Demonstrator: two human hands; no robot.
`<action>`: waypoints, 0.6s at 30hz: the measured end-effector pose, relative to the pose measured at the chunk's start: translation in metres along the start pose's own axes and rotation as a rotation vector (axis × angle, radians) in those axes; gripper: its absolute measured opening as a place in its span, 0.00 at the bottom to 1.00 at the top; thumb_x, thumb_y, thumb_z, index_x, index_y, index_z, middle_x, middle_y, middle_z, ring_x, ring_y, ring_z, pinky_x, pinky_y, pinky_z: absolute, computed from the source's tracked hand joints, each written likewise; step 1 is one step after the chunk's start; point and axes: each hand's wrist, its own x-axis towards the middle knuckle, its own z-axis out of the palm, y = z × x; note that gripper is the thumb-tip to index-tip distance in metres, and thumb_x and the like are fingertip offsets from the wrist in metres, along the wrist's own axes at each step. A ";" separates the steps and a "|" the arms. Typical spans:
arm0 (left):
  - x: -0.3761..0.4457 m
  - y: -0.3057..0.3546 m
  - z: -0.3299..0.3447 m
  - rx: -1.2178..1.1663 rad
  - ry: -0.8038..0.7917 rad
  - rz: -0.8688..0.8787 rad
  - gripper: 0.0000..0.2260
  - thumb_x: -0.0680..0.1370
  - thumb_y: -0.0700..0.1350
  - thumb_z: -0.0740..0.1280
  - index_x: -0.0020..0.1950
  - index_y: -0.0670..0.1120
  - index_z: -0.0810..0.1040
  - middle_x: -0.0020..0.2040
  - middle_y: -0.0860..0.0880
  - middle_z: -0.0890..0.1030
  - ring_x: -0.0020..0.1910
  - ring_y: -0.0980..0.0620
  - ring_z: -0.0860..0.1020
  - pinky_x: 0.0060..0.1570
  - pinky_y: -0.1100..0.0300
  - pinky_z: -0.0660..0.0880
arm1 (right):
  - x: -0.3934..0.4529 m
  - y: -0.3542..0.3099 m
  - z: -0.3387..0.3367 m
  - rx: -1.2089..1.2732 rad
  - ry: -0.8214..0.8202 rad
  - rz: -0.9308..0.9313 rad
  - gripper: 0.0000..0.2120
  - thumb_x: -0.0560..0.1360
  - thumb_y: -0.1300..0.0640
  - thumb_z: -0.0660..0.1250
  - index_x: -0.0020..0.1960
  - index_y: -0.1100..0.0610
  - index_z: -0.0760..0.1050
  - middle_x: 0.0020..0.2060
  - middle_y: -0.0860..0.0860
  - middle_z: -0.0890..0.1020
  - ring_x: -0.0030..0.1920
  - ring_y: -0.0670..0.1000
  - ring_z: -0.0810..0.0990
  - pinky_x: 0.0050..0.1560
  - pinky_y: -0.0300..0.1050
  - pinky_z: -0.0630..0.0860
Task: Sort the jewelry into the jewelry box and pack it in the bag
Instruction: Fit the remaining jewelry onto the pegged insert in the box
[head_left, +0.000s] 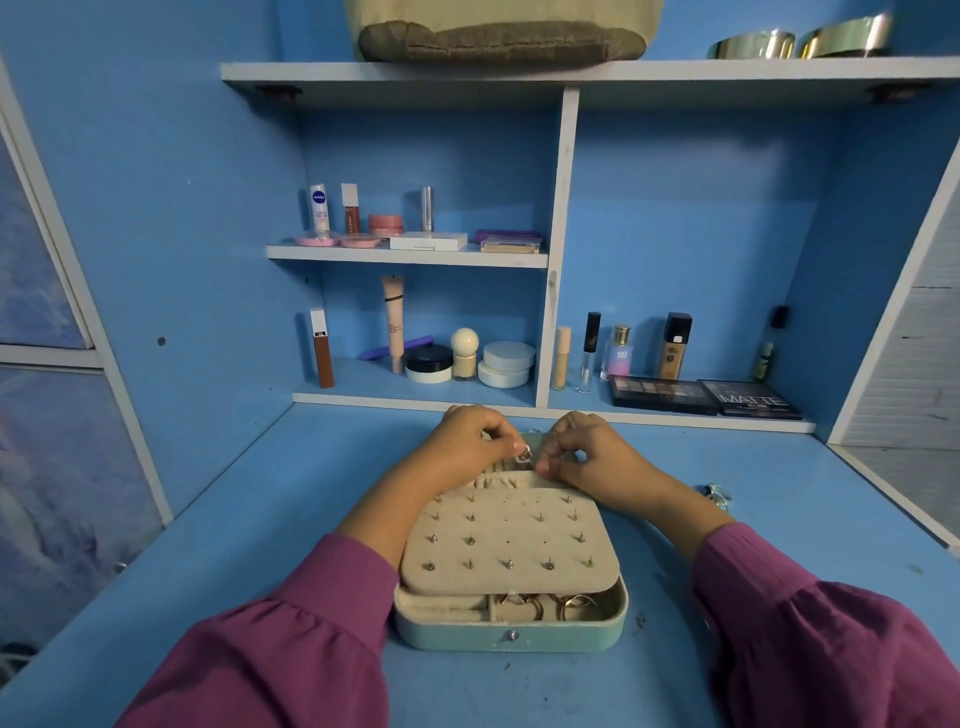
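Blue worktop (218, 519) stretching out under blue shelving, seen from the head camera. Sitting at near centre, a teal jewelry box (511, 631), open, with a beige earring panel (509, 540) lying over most of it and carrying rows of stud posts. Showing in the near compartments below that panel, several gold rings (540, 605). Reaching over the far edge of the box, both hands: left hand (467, 447) with fingers curled, pinching a small silvery piece of jewelry (524, 457) at the fingertips; right hand (587, 457) also curled, its fingertips meeting the same piece from the right side. Hands nearly touching each other, just above the gathered beige pocket at the far end of the box. Covering both forearms, magenta sleeves (311, 634). Lying on the worktop to the right, well apart from the box, a small pale blue shiny trinket (719, 493). Standing on the shelves beyond, cosmetics: tubes, jars, bottles and two dark eyeshadow palettes (701, 397) at far right. Resting on the top shelf, a beige cloth bag (498, 36), beside metal bangles (800, 41).
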 end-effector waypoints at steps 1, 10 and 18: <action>0.002 -0.002 0.001 0.013 0.021 -0.005 0.05 0.76 0.45 0.70 0.39 0.49 0.80 0.45 0.53 0.79 0.42 0.61 0.75 0.43 0.68 0.70 | 0.000 0.001 0.001 0.013 0.005 -0.008 0.08 0.73 0.55 0.71 0.38 0.45 0.78 0.45 0.48 0.74 0.52 0.49 0.71 0.55 0.42 0.67; 0.005 -0.004 0.002 0.200 -0.119 0.006 0.07 0.76 0.45 0.68 0.43 0.56 0.83 0.48 0.53 0.75 0.60 0.50 0.67 0.64 0.52 0.65 | -0.001 0.004 0.002 0.091 0.036 -0.033 0.08 0.73 0.57 0.71 0.37 0.46 0.78 0.43 0.46 0.74 0.51 0.47 0.71 0.49 0.30 0.64; 0.010 -0.003 0.005 0.328 -0.163 -0.107 0.16 0.77 0.52 0.59 0.51 0.45 0.83 0.56 0.46 0.76 0.59 0.48 0.65 0.62 0.51 0.66 | -0.002 0.004 0.001 0.116 0.041 -0.024 0.08 0.73 0.56 0.71 0.37 0.46 0.78 0.43 0.47 0.74 0.52 0.48 0.71 0.50 0.31 0.64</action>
